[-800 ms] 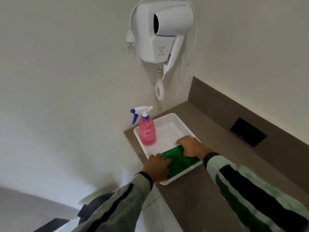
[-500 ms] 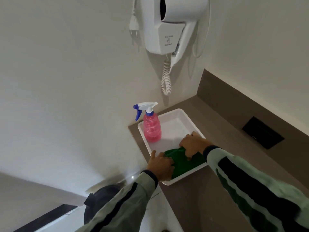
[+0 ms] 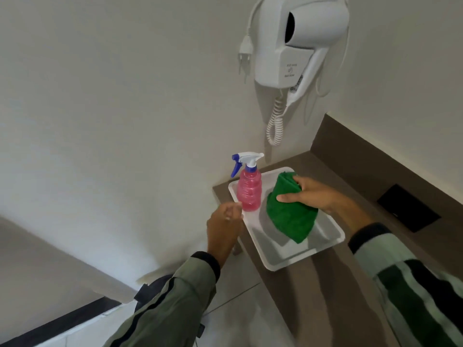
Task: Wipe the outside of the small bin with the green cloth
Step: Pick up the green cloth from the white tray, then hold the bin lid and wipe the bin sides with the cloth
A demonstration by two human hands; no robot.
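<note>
My right hand [image 3: 316, 196] grips the folded green cloth [image 3: 290, 216] and holds it above the white tray [image 3: 323, 246] on the brown counter. My left hand [image 3: 223, 227] hovers at the tray's left edge, fingers loosely curled with nothing in them, just short of the pink spray bottle [image 3: 248, 194] with its white and blue trigger. A dark round object [image 3: 155, 286] on the floor below the counter, mostly hidden by my left sleeve, may be the small bin.
A white wall-mounted hair dryer [image 3: 300, 43] with a coiled cord hangs above the counter's corner. A black socket plate [image 3: 408, 207] is set in the brown counter [image 3: 350, 176] backsplash at right. Tiled floor lies below the counter's left end.
My right hand has lifted the green cloth out of the tray. My left hand has let go of the cloth and moved left toward the spray bottle.
</note>
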